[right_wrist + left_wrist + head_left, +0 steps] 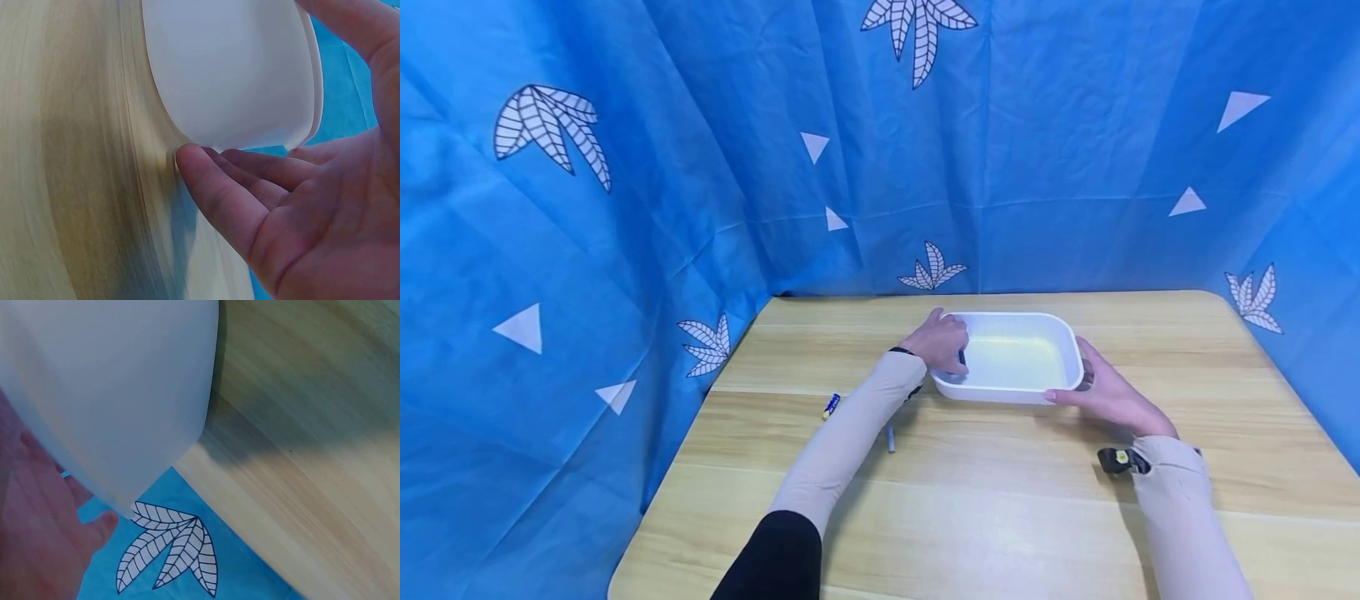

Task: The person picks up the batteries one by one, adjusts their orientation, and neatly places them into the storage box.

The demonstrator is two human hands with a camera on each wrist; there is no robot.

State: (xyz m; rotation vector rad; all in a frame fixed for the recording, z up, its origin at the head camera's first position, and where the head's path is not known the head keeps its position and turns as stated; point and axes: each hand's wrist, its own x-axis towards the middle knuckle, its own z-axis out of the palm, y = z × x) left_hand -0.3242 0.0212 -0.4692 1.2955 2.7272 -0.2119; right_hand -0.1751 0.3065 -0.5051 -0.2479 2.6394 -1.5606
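A white, rounded rectangular plastic basin (1011, 392) is on the wooden table. My left hand (938, 342) reaches over its left end, fingers bent down inside the rim. A small dark thing (962, 357) shows between thumb and fingers there; its kind I cannot tell. The left wrist view has the basin's outer wall (119, 394) beside the palm (37, 537). At the opposite end my right hand (1108, 392) holds the basin, thumb on the front rim corner and fingers around the outside. The right wrist view has that hand (300, 206) against the basin's end (237, 81).
A blue and yellow battery (831, 407) lies on the table (985, 517) left of my left forearm. A small grey-blue cylinder (891, 439) lies just right of that forearm. Behind the table's back edge hangs a blue curtain (1045, 150) with white leaves and triangles.
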